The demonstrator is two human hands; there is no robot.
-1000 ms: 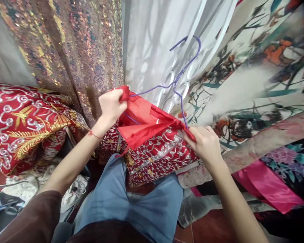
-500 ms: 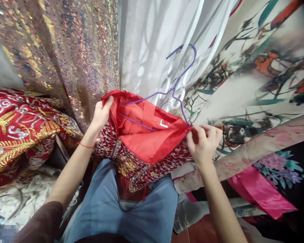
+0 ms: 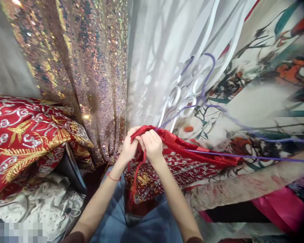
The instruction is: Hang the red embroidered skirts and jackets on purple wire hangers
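Note:
Close together at the red top edge of an embroidered red garment point(image 3: 192, 165), both hands grip its fabric. My left hand point(image 3: 130, 145) is closed around the edge at the left end. Beside it, my right hand point(image 3: 151, 144) is closed on the same edge, fingers curled over it. A red drawstring cord point(image 3: 136, 175) hangs below the hands over the silver and gold embroidery. The purple hanger point(image 3: 205, 101) sits partly in the garment's opening, its right end sticking out past the garment; it is blurred.
White scrolled metalwork point(image 3: 192, 91) stands ahead, by a sequined curtain point(image 3: 98, 67) and a floral printed cloth point(image 3: 268, 84). To the left lies another red embroidered cloth point(image 3: 35, 141) over white dotted fabric point(image 3: 48, 206). Pink satin point(image 3: 281, 206) lies at lower right.
My right hand has let go of the right end and moved left beside my left hand. The garment's opening has folded closed and the hanger has shifted right, partly out of it.

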